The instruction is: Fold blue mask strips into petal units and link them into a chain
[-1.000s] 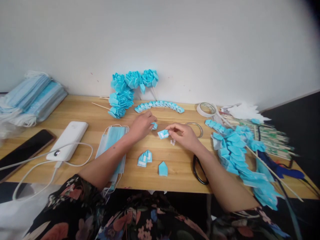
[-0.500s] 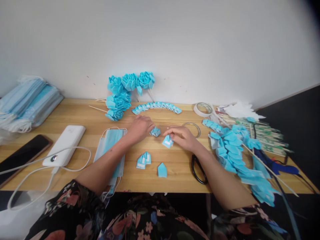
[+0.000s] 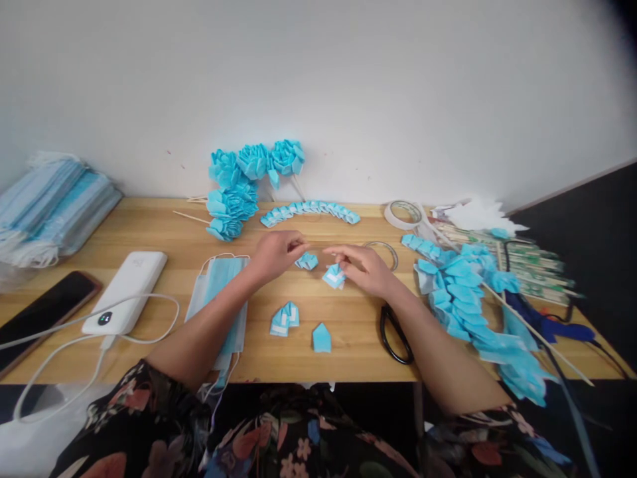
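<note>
No text legible; display [image 3: 104, 318] on power bank [image 3: 133, 282] too small

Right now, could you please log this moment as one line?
left hand: near small blue bundle | right hand: at blue folded piece | behind: blue flowers

black sleeves [image 3: 159, 411] (floral print)

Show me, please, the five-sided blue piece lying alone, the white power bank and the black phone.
Five-sided blue piece [image 3: 322, 339]: head view, middle of its flat face.
White power bank [image 3: 131, 279]: head view, its casing.
Black phone [image 3: 54, 313]: head view, its dark screen.
</note>
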{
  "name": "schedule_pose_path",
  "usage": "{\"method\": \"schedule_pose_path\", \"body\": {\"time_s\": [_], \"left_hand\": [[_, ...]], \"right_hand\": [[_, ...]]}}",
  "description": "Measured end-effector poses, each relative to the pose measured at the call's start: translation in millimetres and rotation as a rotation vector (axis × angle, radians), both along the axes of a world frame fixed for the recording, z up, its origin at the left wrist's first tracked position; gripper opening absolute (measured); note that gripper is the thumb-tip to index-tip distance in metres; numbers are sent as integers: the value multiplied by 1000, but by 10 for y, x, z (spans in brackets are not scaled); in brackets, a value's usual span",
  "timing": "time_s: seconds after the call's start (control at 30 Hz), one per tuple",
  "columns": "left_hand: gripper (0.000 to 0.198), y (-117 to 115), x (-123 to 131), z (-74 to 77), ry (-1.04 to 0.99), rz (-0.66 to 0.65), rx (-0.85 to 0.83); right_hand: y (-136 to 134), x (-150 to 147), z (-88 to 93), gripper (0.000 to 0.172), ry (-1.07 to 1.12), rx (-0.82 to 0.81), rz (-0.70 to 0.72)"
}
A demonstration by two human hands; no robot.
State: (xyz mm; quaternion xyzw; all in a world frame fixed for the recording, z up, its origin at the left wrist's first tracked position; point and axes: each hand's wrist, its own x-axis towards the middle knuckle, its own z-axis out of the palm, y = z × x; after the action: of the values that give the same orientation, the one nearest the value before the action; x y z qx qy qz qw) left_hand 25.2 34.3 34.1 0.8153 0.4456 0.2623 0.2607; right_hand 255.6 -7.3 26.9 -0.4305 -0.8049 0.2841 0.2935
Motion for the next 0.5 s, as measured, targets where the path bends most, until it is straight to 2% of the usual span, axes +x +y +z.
{"method": "schedule_pose_path", "body": {"time_s": [0.1,0.2,0.33,0.5], "left_hand": [[43,-91,62,50,-129,-75,-186],[50,-167,135,53,-172,-183,-253],[38,-201,192,-9,-184,-254,-351],[27,-180,202,-40,-230,-165,-401]], "right_hand": [[6,14,-4,34,127,-69,-100],[1,-12,-11,32,178,-56,-127],[-15,-53,-10,32,202,-2,-127],[-10,-23,-24,38,345,-132,-127]]}}
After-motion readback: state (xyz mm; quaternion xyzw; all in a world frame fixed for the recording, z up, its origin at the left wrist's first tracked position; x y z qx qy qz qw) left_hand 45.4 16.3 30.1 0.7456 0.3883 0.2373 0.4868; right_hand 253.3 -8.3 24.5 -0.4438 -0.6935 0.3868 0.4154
